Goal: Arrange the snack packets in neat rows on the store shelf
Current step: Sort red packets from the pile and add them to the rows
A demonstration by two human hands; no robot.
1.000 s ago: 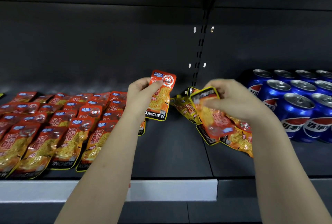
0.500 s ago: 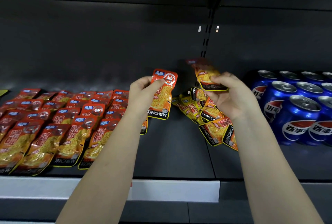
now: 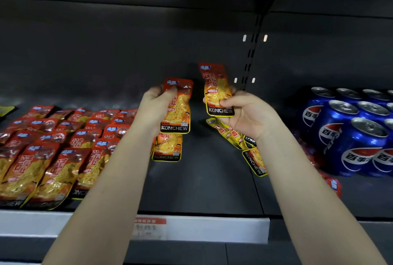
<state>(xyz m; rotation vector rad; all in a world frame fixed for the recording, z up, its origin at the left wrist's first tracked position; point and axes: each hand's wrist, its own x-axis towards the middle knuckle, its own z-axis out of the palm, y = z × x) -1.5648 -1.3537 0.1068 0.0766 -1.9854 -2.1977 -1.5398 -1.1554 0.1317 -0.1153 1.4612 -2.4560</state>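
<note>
Head view: one glossy orange-and-red foil snack packet (image 3: 177, 107) stands in the left hand (image 3: 153, 109), a second matching packet (image 3: 218, 92) in the right hand (image 3: 248, 115). How do the fingers sit?

— The left hand grips the upper half, thumb across the front. The right hand pinches low, thumb just above the black band. Both packets hang upright over the middle of the dark metal shelf (image 3: 212, 179), near its back wall.

— And placing them?

— I'd lay each flat beside the last packet (image 3: 168, 149) at the right end of the neat rows (image 3: 55, 158), black band toward the shelf's front edge, overlapping like its neighbours. Foil slides, so press each down before letting go. A loose heap (image 3: 230, 135) lies under the right wrist, near the blue drink cans (image 3: 359, 137) at the shelf's right end.
</note>
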